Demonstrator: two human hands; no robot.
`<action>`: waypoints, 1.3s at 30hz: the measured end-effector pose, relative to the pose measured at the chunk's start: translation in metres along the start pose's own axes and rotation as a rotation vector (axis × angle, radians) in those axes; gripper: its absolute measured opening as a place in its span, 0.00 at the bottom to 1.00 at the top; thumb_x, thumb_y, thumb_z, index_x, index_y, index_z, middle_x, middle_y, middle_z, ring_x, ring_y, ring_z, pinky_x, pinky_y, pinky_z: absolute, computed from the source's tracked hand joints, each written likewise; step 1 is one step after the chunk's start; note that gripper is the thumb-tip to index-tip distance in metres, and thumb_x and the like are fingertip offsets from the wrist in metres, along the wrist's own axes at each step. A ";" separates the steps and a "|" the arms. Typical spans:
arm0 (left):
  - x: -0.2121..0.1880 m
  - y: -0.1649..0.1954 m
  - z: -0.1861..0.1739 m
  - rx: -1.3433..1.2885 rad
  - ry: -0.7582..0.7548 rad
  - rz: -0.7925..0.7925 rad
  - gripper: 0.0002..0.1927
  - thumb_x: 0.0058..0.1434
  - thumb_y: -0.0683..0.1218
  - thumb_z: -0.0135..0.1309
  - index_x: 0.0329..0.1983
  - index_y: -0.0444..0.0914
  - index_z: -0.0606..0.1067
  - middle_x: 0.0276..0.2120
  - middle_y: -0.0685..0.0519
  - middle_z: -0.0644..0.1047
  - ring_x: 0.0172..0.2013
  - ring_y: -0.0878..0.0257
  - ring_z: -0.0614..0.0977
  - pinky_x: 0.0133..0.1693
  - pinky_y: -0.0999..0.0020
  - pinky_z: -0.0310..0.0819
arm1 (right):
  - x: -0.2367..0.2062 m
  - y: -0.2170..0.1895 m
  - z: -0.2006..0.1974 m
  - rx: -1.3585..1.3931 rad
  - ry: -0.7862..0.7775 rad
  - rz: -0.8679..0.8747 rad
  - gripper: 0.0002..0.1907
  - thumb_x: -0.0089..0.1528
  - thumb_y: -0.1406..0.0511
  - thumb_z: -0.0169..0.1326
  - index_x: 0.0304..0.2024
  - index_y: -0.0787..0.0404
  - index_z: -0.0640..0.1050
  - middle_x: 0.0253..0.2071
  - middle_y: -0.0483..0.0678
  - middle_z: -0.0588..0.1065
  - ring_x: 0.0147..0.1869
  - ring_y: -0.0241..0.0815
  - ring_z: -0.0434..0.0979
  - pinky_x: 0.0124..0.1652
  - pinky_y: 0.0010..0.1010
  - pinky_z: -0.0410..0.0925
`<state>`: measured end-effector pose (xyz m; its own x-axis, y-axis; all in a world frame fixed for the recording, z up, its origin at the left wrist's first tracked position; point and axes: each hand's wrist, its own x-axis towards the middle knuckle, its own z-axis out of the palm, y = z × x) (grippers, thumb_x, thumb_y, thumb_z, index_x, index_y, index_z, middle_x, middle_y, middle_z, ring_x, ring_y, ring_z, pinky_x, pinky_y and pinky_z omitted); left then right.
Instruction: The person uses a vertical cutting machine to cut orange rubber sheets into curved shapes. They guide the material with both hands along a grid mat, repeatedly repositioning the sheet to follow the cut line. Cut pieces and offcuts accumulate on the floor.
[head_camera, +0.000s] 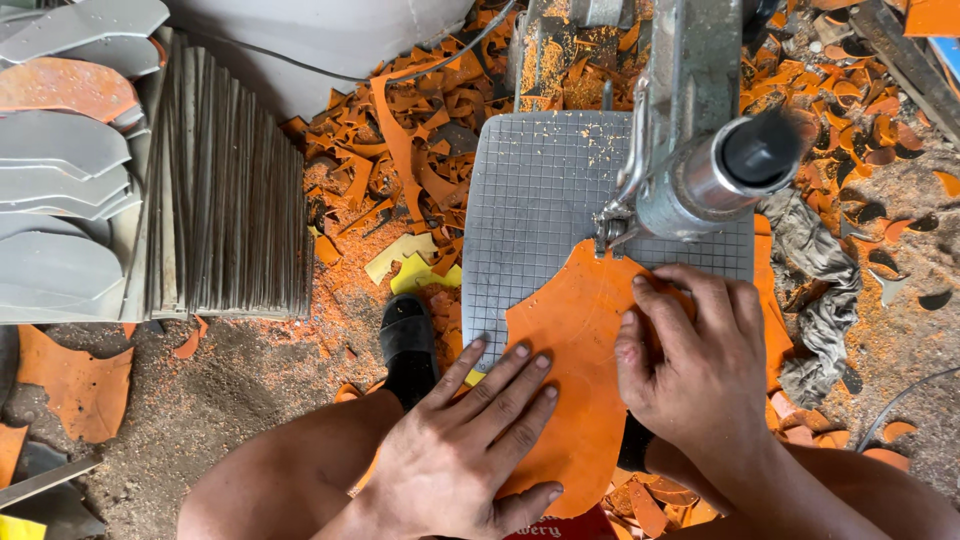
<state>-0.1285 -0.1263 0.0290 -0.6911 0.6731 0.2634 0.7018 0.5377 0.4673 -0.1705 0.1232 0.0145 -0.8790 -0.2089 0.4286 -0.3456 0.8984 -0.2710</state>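
Orange sole-shaped sheet (575, 350) lies flat on gridded metal plate (540, 200)

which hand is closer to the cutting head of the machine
Right. The right hand presses the orange sheet just below the cutting head; the left hand lies flat farther down-left.
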 end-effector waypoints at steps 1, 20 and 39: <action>0.000 0.001 0.001 0.004 0.014 -0.003 0.36 0.61 0.61 0.61 0.60 0.29 0.75 0.65 0.37 0.72 0.69 0.45 0.71 0.71 0.42 0.55 | 0.001 0.000 -0.001 0.002 0.002 0.001 0.13 0.62 0.64 0.56 0.47 0.64 0.81 0.52 0.50 0.75 0.53 0.53 0.70 0.53 0.41 0.67; 0.010 0.030 0.025 0.040 0.224 -0.036 0.23 0.61 0.50 0.59 0.54 0.30 0.78 0.60 0.38 0.77 0.66 0.46 0.76 0.71 0.46 0.62 | 0.013 0.012 -0.005 0.064 0.054 -0.020 0.10 0.61 0.69 0.61 0.45 0.61 0.82 0.52 0.47 0.76 0.54 0.54 0.72 0.54 0.42 0.69; 0.017 0.025 0.027 0.050 0.218 -0.079 0.22 0.61 0.49 0.57 0.54 0.33 0.79 0.60 0.42 0.77 0.66 0.50 0.76 0.71 0.46 0.60 | 0.020 0.014 0.000 0.012 0.052 0.002 0.09 0.62 0.69 0.61 0.45 0.60 0.81 0.52 0.47 0.76 0.55 0.54 0.72 0.55 0.44 0.69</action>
<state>-0.1182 -0.0884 0.0223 -0.7611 0.5056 0.4065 0.6484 0.6123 0.4524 -0.1931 0.1314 0.0197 -0.8616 -0.1861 0.4722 -0.3478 0.8941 -0.2821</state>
